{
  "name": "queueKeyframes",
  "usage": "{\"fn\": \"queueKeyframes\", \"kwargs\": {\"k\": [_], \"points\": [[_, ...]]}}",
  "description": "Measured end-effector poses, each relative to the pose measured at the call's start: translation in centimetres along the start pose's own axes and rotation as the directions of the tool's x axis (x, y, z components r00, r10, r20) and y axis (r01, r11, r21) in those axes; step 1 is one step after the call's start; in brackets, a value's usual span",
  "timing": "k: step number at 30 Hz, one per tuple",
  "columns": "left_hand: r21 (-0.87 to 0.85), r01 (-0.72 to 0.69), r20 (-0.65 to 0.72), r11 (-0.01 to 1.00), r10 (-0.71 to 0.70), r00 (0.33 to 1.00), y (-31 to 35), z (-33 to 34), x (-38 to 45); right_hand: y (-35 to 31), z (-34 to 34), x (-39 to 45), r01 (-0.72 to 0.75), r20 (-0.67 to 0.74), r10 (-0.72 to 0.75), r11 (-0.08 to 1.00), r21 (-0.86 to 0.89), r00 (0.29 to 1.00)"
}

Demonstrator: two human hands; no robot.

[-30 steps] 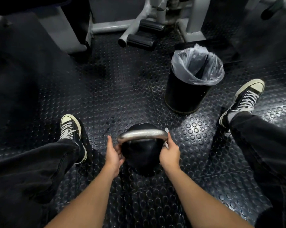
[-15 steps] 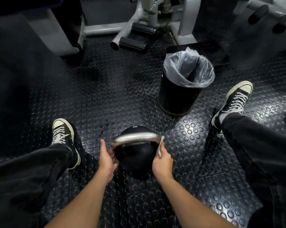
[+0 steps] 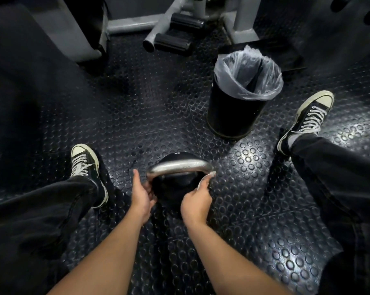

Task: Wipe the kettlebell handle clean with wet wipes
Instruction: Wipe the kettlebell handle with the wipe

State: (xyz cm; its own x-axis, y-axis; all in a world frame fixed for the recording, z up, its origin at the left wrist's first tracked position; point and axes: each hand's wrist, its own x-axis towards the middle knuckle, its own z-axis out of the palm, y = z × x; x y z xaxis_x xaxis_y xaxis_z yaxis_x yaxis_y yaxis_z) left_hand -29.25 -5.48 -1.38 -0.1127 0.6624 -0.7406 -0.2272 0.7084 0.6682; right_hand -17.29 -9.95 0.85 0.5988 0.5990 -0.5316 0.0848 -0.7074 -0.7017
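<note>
Wiping under way, judged mid-task: black round kettlebell (image 3: 175, 188) stands on the studded rubber floor (image 3: 137, 116) between the feet; left hand (image 3: 142, 194) curls round the left end of its silver metal handle (image 3: 179, 166); right hand (image 3: 195, 201) pinches a white wet wipe (image 3: 205, 179) against the right end; handle middle seemingly unwiped. Counts: one kettlebell, one wipe, one black lined bin (image 3: 231, 116), two sneakers.

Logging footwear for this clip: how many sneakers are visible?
2. One sneaker is on the studded floor left of the kettlebell; the other sneaker is on the right, beside the lined bin. None appear hidden.
</note>
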Motion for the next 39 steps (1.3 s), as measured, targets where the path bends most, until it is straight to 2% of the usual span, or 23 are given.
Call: {"fn": "queueKeyframes", "kwargs": {"k": [2,6,9,13,17,22,25,27,29,31,33,37,39], "points": [[-0.009,-0.009,-0.004,1.000,0.009,1.000,-0.1,0.0,0.1,0.2,-0.1,-0.2,0.018,0.012,-0.018,1.000,-0.002,1.000],[-0.035,-0.005,-0.028,0.999,0.004,1.000,0.0,0.1,0.0,-2.1,0.2,0.5,-0.104,-0.071,0.109,0.993,0.063,0.992],[-0.038,-0.015,-0.023,0.999,0.014,1.000,-0.3,0.1,0.5,-2.3,-0.2,-1.3,-0.076,-0.038,0.082,0.987,0.138,0.996],[-0.048,0.015,-0.029,0.999,-0.016,0.999,-0.1,0.0,0.2,-3.2,0.1,-0.2,-0.134,-0.081,0.151,0.974,0.184,0.985],[-0.029,-0.003,-0.013,1.000,0.002,1.000,-0.2,-0.1,0.2,-2.3,1.2,-1.9,-0.076,-0.035,0.082,0.987,0.140,0.996],[-0.001,0.014,-0.004,1.000,-0.014,1.000,-0.2,-0.4,0.5,-4.3,0.5,-0.4,-0.190,-0.081,0.223,0.937,0.294,0.972],[-0.007,0.007,0.009,1.000,-0.007,1.000,-0.4,-0.6,0.7,-4.3,1.2,-1.6,-0.132,-0.078,0.166,0.936,0.327,0.983],[-0.016,0.005,0.006,1.000,-0.005,1.000,-0.4,-0.6,0.8,-5.2,0.7,-1.0,-0.209,-0.050,0.261,0.860,0.465,0.964],[-0.037,0.016,0.008,0.999,-0.016,1.000,-0.5,-0.7,0.8,-6.3,-0.7,-0.3,-0.321,0.095,0.332,0.740,0.591,0.939],[-0.033,0.013,0.019,0.999,-0.013,1.000,-0.4,-0.8,0.7,-7.0,-2.0,0.3,-0.378,0.141,0.386,0.652,0.657,0.912],[-0.042,0.024,0.018,0.999,-0.023,1.000,-0.4,-1.0,0.9,-6.9,-2.4,0.6,-0.393,0.179,0.407,0.536,0.747,0.896],[-0.090,0.059,0.030,0.994,-0.057,0.998,-0.1,-1.4,1.1,-5.9,-2.8,1.1,-0.440,0.247,0.467,0.365,0.821,0.849],[-0.103,0.064,0.039,0.993,-0.060,0.997,-0.1,-1.6,1.4,-5.0,-3.3,1.4,-0.438,0.262,0.465,0.324,0.838,0.846]]}}
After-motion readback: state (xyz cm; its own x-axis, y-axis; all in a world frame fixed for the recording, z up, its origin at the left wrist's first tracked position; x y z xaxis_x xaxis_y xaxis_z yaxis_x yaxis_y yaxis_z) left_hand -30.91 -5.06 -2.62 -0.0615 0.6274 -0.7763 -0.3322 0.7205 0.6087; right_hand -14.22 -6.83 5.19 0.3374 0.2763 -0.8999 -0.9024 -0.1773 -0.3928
